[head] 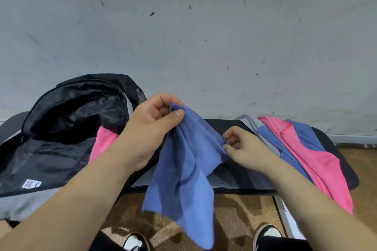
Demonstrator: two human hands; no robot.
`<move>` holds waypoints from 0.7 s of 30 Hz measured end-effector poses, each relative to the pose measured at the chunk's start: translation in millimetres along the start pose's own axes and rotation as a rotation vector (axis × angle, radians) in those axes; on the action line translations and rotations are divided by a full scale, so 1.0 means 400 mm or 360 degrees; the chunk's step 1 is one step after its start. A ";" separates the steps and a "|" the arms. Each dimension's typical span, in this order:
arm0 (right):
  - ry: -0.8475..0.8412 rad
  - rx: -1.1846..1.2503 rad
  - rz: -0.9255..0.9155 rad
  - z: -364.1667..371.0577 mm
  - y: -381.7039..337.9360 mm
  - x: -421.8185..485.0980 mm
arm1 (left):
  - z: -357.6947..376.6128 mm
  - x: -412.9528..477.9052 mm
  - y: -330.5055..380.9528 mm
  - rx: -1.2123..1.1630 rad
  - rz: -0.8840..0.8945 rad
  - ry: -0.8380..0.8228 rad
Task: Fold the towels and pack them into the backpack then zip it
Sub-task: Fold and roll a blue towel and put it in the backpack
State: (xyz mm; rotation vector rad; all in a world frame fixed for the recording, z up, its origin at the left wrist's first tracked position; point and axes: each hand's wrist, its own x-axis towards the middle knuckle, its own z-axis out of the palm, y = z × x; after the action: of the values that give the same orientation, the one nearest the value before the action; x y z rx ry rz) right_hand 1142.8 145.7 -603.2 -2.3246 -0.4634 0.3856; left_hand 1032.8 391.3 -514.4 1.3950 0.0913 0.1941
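Blue towel [183,169] hangs in air just right of backpack [61,128], unfolded, lower end drooping free
Left hand [151,128] pinches top corner, thumb against curled fingers; right hand [242,149] pinches side edge, thumb and forefinger
Cloth seems light, soft, limp; best grip at corners, then pull flat
More towels [306,149] well right of backpack
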 end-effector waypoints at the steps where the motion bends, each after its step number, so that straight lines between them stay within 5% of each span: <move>1: -0.0060 -0.0001 0.0020 0.003 0.001 0.000 | 0.003 -0.003 -0.001 0.0037 0.0010 0.0037; 5: -0.0221 -0.0044 0.0062 -0.008 -0.011 -0.003 | -0.007 0.002 0.005 0.0065 0.0048 0.0215; 10: 0.0058 -0.0276 -0.0080 -0.030 0.027 0.002 | -0.027 0.007 0.004 0.0111 0.0020 0.0315; 14: 0.0089 -0.0171 -0.0064 -0.041 0.042 -0.023 | -0.031 0.007 -0.005 0.0250 0.0041 0.0421; 21: 0.0533 0.0183 -0.0220 -0.097 0.020 -0.095 | -0.058 -0.005 -0.024 0.0573 0.0140 0.0591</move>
State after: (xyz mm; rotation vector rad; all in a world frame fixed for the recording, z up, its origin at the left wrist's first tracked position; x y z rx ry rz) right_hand 1126.3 100.9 -576.5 -2.1741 -0.4205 -0.0439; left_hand 1027.5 412.0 -527.9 1.7088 0.3888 0.5299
